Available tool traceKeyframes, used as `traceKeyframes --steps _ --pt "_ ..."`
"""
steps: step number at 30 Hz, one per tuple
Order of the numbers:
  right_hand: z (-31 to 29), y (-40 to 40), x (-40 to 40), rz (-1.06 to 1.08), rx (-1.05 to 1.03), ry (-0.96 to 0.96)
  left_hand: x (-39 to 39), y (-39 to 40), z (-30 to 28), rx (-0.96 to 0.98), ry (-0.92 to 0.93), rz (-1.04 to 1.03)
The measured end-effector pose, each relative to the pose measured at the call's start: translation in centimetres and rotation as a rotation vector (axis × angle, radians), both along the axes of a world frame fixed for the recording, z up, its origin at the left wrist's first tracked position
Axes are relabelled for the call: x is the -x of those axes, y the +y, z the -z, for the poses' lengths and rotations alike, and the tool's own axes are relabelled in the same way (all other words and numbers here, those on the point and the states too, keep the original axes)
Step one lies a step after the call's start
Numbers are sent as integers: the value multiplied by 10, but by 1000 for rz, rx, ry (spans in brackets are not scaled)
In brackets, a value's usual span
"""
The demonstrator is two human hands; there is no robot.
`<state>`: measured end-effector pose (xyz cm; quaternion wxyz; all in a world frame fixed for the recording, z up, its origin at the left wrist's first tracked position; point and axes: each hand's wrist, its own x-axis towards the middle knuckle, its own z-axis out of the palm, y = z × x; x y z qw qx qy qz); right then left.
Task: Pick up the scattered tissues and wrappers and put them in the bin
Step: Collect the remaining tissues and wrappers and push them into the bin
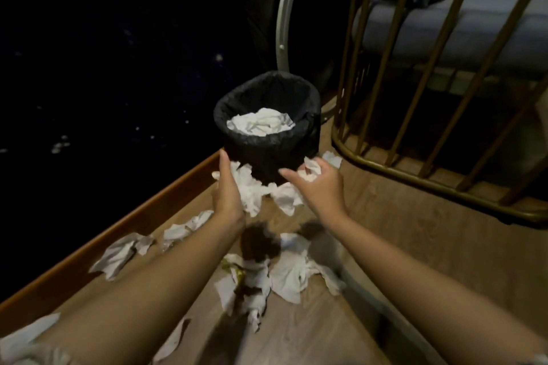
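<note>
Basically both hands are out in front at the foot of the bin (268, 154), which stands on the wood floor (385, 246) beside the gold rail frame (415, 184). Left hand (226, 190) is edge-on, fingers straight and pressed together, against a clump of tissue (252, 192) by the bin's base, likely acting as a wall to corral it. Right hand (318, 184) is cupped with fingers loosely curled around a crumpled tissue (310, 170), index pointing inward; looks like a two-handed scoop so one lift clears the pile. Bin liner is folded over the rim and white tissue (261, 124) already sits near the top, so room is limited. More tissues (293, 272) and a yellowish wrapper (234, 271) lie nearer the person, untouched.
</note>
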<state>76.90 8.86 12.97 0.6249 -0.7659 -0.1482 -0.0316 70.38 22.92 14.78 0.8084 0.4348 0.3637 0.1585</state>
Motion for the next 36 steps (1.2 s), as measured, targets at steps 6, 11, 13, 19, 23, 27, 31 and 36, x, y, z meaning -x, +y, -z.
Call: traceKeyframes --steps 6,11,13,19,23,27,31,36 --pt "-66 45 -67 72 -111 -56 -62 30 -60 -63 -164 -91" --pt "-98 79 -114 98 -138 -70 -123 62 -74 -445 19 -83" --pt "-106 91 -129 38 -175 -8 -140 68 -80 -559 47 -87" --pt "-108 113 -161 -59 -160 66 -179 80 -78 -676 105 -1" --pt "-81 119 -169 -99 56 59 -187 88 -62 -625 117 181" --pt "-58 108 -164 -179 274 -4 -171 93 -48 -740 115 256" --pt "-50 89 -149 -143 234 -165 -145 102 -33 -843 8 175" --pt "-40 62 -116 44 57 -405 -102 103 -17 -1002 -73 58"
